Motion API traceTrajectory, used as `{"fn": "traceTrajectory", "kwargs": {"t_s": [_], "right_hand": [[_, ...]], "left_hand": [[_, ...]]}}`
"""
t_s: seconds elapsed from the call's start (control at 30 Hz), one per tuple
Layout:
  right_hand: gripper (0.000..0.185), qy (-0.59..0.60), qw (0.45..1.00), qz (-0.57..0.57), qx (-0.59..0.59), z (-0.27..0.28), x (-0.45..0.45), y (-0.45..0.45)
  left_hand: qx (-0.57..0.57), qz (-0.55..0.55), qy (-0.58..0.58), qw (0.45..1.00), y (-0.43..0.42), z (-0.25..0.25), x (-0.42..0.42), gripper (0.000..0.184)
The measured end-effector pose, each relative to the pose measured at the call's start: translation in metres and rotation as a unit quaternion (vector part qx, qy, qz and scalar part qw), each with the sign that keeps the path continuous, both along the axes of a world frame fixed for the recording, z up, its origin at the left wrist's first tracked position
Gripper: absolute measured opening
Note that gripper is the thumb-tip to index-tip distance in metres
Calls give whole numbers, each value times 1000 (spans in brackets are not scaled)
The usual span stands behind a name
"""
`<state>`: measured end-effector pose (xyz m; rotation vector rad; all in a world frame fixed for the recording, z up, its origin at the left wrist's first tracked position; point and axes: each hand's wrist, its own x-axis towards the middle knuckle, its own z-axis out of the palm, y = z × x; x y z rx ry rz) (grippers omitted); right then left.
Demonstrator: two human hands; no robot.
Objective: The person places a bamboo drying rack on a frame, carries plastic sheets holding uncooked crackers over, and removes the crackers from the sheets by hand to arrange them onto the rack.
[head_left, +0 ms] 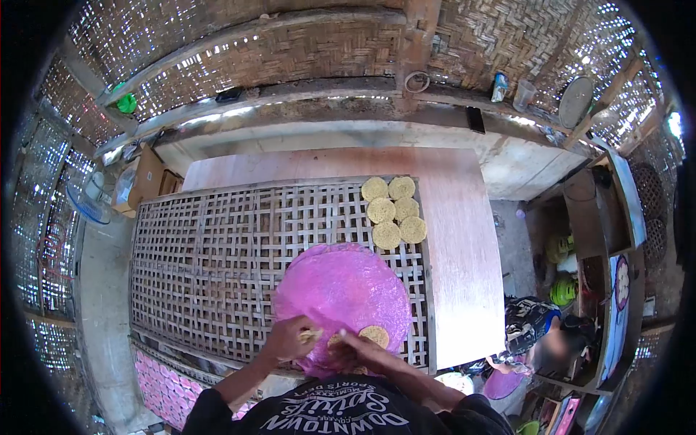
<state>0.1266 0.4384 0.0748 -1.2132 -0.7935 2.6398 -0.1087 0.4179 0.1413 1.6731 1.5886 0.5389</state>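
My left hand (286, 339) is closed around a small clump of yellowish, grainy dough (311, 336), above the near left part of a round board covered in pink plastic (341, 283). At the board's near edge, my right hand (352, 351) lies over a flat round cake (335, 339) and hides part of it. Its thumb stands apart from the fingers, which are partly hidden and a little blurred. Just right of that hand, another grainy round cake (375, 336) rests on the pink plastic. A further bit of cake shows close to my shirt.
Several round cakes (386, 235) lie on a woven bamboo rack (217, 246) beyond the board. The rack sits on a wooden table (464, 290). Another person (540, 333) crouches at the right beside a pink container (504, 380). A blue fan (85, 199) and cardboard box (147, 177) stand left.
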Motion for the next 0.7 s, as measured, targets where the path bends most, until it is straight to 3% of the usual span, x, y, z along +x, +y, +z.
{"fn": "traceTrajectory", "kwargs": {"t_s": [0.07,0.1,0.13,0.17,0.2,0.23,0.27,0.33,0.37,0.47,0.5,0.6,0.63,0.7], "right_hand": [[70,-83,989,-124,15,-4,-9,10],[60,-14,991,-128,-33,-27,0,23],[47,2,977,-214,9,1,1,40],[33,-65,968,-232,68,-10,15,59],[31,-83,955,-259,119,4,26,73],[31,-92,913,-306,253,-5,34,89],[32,-125,892,-319,294,-34,48,107],[28,-202,854,-300,375,-58,73,146],[27,-335,844,-233,347,-48,81,160],[29,-348,788,-220,458,-78,92,188],[34,-342,804,-193,448,-66,96,190],[40,-514,605,-115,597,-59,96,186],[45,-502,626,-121,584,-46,97,180],[48,-525,591,-168,589,-44,96,163]], "left_hand": [[63,-54,-45,996,18,1,31,28],[109,-99,-47,988,27,-4,47,31],[155,-142,-49,976,33,-8,60,34],[156,-129,-42,978,36,-11,71,37],[158,-117,-35,980,37,-14,81,40],[158,-103,-29,982,36,-18,87,42],[155,-120,10,980,32,-32,88,43],[148,-151,91,973,12,-73,79,44],[177,-160,62,969,-1,-85,69,44],[141,-198,89,966,-26,-98,60,45],[97,-199,69,973,-27,-88,61,46],[148,-160,58,974,-24,-84,55,49],[158,-102,72,980,-23,-86,50,53],[179,16,99,979,-9,-100,33,60]]}}
